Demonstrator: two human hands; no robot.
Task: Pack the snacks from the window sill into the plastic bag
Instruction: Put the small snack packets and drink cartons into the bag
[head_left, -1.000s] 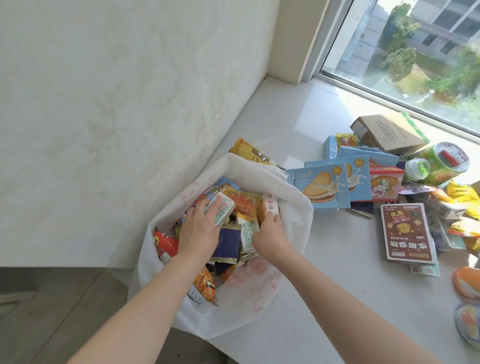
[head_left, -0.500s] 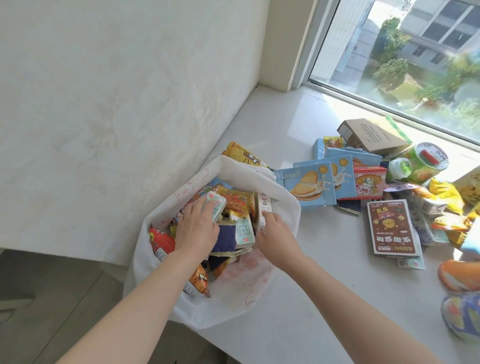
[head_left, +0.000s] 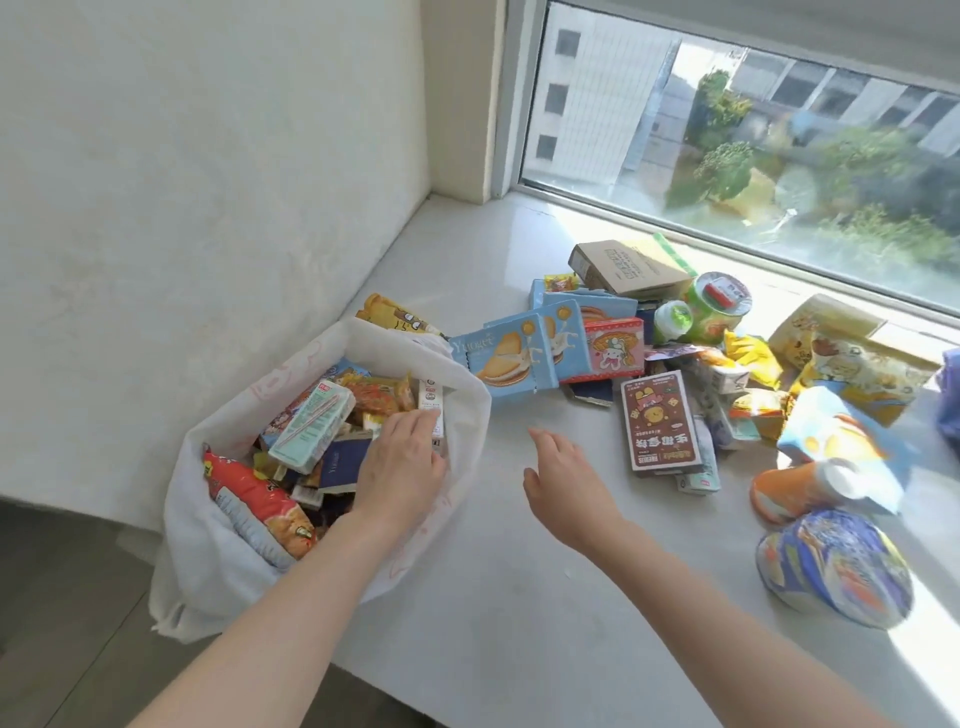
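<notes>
Plastic bag (head_left: 208, 566) part-filled, many snacks left on the window sill (head_left: 519, 613).

The left hand (head_left: 400, 462) rests on packets inside the bag, fingers close together and nearly straight. The right hand (head_left: 563, 480) hovers empty over the sill, fingers loosely spread, near the blue biscuit box (head_left: 506, 358). The bag sits at the sill's edge, so more weight or a released rim could likely tip it off.

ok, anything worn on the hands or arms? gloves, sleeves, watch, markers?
Nothing worn. The left hand and right hand are bare: no gloves, and no rings that I can see. The forearms are bare to the frame edge, with no sleeves, watch, bands, cables or tracking markers in view.
</notes>
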